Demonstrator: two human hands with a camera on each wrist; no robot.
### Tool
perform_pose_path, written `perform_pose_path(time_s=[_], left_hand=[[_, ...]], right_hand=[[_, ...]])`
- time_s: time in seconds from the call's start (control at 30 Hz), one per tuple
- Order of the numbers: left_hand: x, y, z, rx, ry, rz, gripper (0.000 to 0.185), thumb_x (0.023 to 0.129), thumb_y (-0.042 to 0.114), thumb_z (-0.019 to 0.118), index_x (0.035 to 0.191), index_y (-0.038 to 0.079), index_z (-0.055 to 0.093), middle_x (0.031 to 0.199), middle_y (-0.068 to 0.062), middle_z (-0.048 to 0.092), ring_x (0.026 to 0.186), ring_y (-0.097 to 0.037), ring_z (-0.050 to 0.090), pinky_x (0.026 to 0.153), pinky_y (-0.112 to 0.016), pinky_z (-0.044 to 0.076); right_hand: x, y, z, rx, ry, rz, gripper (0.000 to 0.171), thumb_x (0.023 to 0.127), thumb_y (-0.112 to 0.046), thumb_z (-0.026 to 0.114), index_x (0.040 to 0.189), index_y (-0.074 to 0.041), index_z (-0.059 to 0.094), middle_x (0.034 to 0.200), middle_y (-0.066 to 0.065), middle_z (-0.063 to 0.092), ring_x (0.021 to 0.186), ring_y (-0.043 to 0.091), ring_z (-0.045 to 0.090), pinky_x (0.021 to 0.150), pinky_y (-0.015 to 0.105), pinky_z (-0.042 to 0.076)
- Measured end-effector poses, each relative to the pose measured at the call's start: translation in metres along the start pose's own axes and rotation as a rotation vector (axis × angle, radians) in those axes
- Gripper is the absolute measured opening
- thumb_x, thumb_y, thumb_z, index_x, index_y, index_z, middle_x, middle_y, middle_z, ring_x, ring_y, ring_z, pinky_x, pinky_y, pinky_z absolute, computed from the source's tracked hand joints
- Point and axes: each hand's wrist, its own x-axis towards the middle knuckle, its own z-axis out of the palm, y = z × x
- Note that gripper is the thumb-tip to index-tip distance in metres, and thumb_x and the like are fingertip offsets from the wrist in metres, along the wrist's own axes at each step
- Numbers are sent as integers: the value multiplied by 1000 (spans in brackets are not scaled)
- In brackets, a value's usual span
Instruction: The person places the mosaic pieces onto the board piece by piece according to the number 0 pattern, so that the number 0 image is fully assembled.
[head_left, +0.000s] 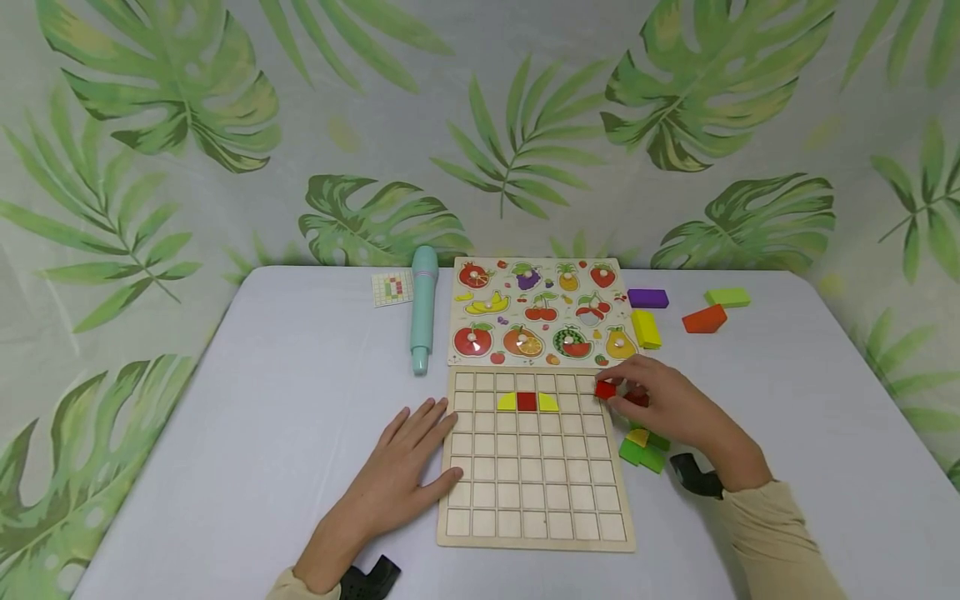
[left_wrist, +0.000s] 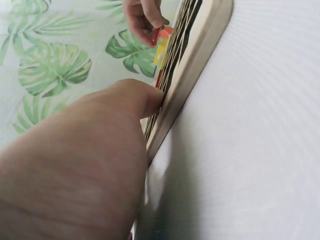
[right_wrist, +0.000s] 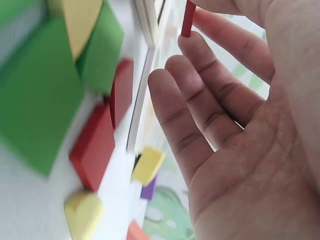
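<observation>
My right hand (head_left: 667, 404) pinches a small red square tile (head_left: 605, 389) between thumb and fingertips, over the upper right edge of a wooden grid board (head_left: 536, 539). In the right wrist view the tile (right_wrist: 188, 20) is seen edge-on, the other fingers loosely extended. On the board, another red square tile (head_left: 527, 402) lies between two yellow quarter-round tiles (head_left: 507, 402). My left hand (head_left: 405, 467) lies with straight fingers along the board's left edge, thumb on the grid. Green tiles (head_left: 651, 458), red tiles (right_wrist: 95, 145) and yellow pieces lie beside the board, partly under my right hand.
Behind the grid board lies a fruit puzzle board (head_left: 540, 312). A teal pen-shaped stick (head_left: 423, 308) and a small pattern card (head_left: 392, 288) are on its left. Yellow (head_left: 646, 328), purple (head_left: 647, 298), orange (head_left: 704, 318) and light green (head_left: 727, 297) blocks are on its right.
</observation>
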Motion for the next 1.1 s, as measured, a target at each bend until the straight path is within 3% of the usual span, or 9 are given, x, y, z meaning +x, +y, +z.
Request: perform_pose_path(time_s=[0.13,0.23,0.33,0.43,0.57,0.8,1.1], left_hand=[[0,0,0,-5,-4,-2,75,99,51,61,160,14,39,170,-3,28,159,-21,19,130,-46,12],[0,0,0,-8,-7,-4,75,99,51,61,160,14,39,170,-3,28,159,-22,19,130,-46,12],[0,1,-1,-7,-6,-3,75,99,51,60,160,13,39,170,-4,28,159,-22,20,130,-46,12],[0,1,-1,-4,-3,-1,75,99,51,60,160,13,40,170,-4,28,159,-22,20,130,-47,12],[0,1,-1,2,-3,0,75,99,52,60,160,13,39,170,-4,28,159,-22,20,130,-46,12],[1,1,-1,4,-1,4,75,99,51,60,160,13,40,170,-4,29,159,-22,20,130,-47,13],[0,1,-1,-4,-1,4,74,99,51,60,160,13,40,170,-4,28,159,-22,20,130,-46,12]], right_hand=[[3,-10,9,-6,-13,-17,31,94,-16,76,125,-15,72,111,1,64,85,16,57,72,28,53],[5,-18,15,-24,-17,-48,30,94,-18,75,123,-17,73,116,0,66,106,26,62,86,41,56],[7,-25,21,-26,-31,-75,29,93,-19,76,122,-19,73,119,-2,66,112,28,61,92,46,55],[8,-31,26,-21,-53,-80,30,94,-22,77,123,-21,73,117,-6,66,100,18,58,87,41,55],[9,-37,32,-31,-71,-85,29,94,-25,77,122,-24,73,117,-10,66,103,12,57,91,39,56],[12,-43,41,-69,-52,-153,22,92,-24,79,114,-26,75,112,-13,66,104,9,58,89,34,56],[13,-45,46,-134,-56,-206,22,94,-23,77,116,-22,78,117,-9,66,104,10,59,86,30,57]])
